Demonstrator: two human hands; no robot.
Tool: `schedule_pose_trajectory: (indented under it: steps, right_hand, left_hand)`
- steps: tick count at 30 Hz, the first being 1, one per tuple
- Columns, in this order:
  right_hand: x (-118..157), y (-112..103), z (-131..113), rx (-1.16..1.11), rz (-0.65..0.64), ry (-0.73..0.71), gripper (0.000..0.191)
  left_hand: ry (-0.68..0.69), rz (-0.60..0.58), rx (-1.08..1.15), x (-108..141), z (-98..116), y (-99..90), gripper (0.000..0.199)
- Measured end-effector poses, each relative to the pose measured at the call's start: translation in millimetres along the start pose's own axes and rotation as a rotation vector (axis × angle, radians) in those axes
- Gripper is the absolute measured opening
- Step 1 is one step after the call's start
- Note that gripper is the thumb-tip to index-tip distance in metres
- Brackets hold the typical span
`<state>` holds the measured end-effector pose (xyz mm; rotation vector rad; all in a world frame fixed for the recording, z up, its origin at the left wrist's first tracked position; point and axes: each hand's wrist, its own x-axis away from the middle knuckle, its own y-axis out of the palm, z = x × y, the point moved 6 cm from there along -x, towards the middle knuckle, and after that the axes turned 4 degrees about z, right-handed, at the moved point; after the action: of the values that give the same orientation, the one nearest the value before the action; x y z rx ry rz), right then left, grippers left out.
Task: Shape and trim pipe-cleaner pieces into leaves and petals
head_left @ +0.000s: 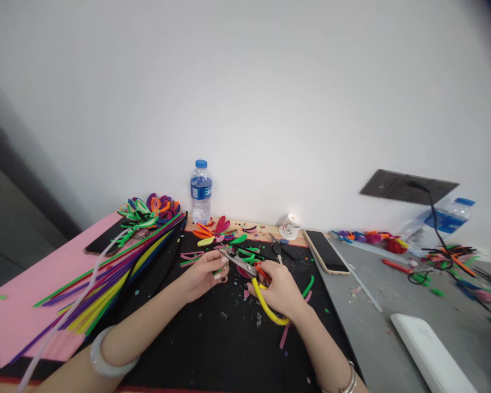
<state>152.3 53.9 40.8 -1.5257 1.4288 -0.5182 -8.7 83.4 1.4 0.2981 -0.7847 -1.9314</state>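
Observation:
My right hand (280, 289) grips a pair of scissors (238, 262) with metal blades, a yellow handle loop and an orange-red one. The blades point left and reach my left hand (207, 275). That hand's fingers are pinched together, with a bit of green fuzzy pipe cleaner (218, 271) showing between them; most of it is hidden. Just beyond both hands lie a pipe cleaner flower (220, 228) in pink and orange and several loose green loops (249, 254). Green and pink strips (308, 285) rest by my right wrist on the black mat (196, 349).
A bundle of coloured pipe cleaners (118, 273) lies at left, near a black phone (106, 240). Along the wall stand a water bottle (201, 194) and a white cup (289, 227). To the right are another phone (327, 252), a white power bank (427, 349) and a cable (433, 218).

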Motion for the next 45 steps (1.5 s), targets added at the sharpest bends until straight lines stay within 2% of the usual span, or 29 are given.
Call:
schedule_pose_trajectory:
  steps: [10, 15, 21, 24, 29, 36, 45]
  right_hand:
    - [1.5, 2.4, 1.3, 0.078, -0.008, 0.011, 0.020]
    - [1.9, 5.5, 3.6, 0.103, 0.009, 0.049, 0.020]
    - [0.5, -3.1, 22.2, 0.124, 0.150, 0.201, 0.020]
    - [-1.3, -8.0, 26.9, 0.047, 0.192, 0.226, 0.026]
    - [-0.6, -4.0, 15.1, -0.068, 0.122, 0.203, 0.024]
    - [7.7, 13.7, -1.6, -0.020, 0.009, 0.168, 0.024]
    - [8.7, 18.6, -6.2, -0.001, -0.007, 0.158, 0.030]
  left_hand:
    - [-0.013, -0.002, 0.021, 0.1, 0.1, 2.9, 0.025]
    - [-0.026, 0.013, 0.009, 0.2, -0.9, 2.8, 0.021]
    - [-0.023, 0.039, 0.009, -0.9, -2.0, 0.7, 0.021]
    - [-0.028, 0.052, 0.026, -0.9, -2.8, 1.3, 0.024]
    - [-0.011, 0.051, 0.088, -0.5, -2.9, 2.4, 0.023]
    - [0.023, 0.021, 0.158, 0.0, -1.5, 5.4, 0.021]
    - [0.027, 0.030, 0.162, 0.6, -4.7, 5.0, 0.025]
